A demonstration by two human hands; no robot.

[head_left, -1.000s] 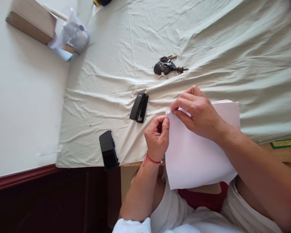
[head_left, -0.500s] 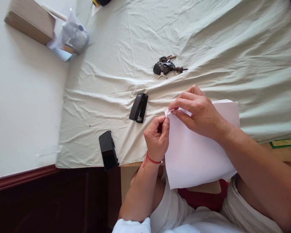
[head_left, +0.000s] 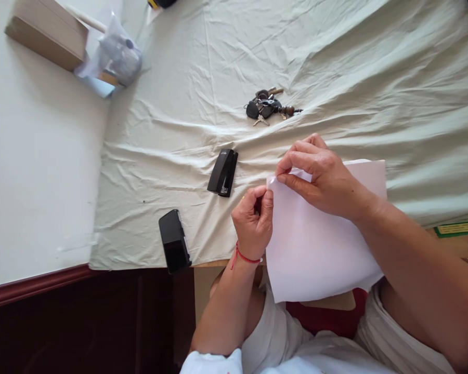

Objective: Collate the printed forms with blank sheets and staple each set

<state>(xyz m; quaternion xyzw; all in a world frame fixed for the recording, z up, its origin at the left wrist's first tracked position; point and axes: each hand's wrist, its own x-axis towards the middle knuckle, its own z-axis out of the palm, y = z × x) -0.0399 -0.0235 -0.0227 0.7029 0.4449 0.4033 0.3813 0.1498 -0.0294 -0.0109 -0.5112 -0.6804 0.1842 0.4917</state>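
Head camera looks down on my desk (head_left: 42, 171), most of it under a wrinkled pale green cloth (head_left: 335, 67); I place everything else from the white paper sheets (head_left: 315, 244).

Those sheets lie at the near edge of the cloth, their lower part hanging past the desk edge over my lap. My right hand (head_left: 323, 179) rests on their upper left corner, thumb and fingertips pinching it. My left hand (head_left: 253, 221), with a red thread at its wrist, is curled shut against the left edge of the sheets just below that corner; whether it pinches the paper or something small I cannot tell.

Half a second back the corner stood a little lifted and bent under my right fingers; now it lies flatter and my right hand sits slightly higher on it, while my left hand has hardly shifted. I judge the corner is being squared and held flat.

Far up and left of the sheets sit a cardboard box (head_left: 47, 34) and a clear plastic bag (head_left: 117, 54). Left and below lies a black phone (head_left: 174, 240). Just left of the corner is a black stapler (head_left: 222, 172), untouched. Above the corner lies a bunch of keys (head_left: 267, 106).
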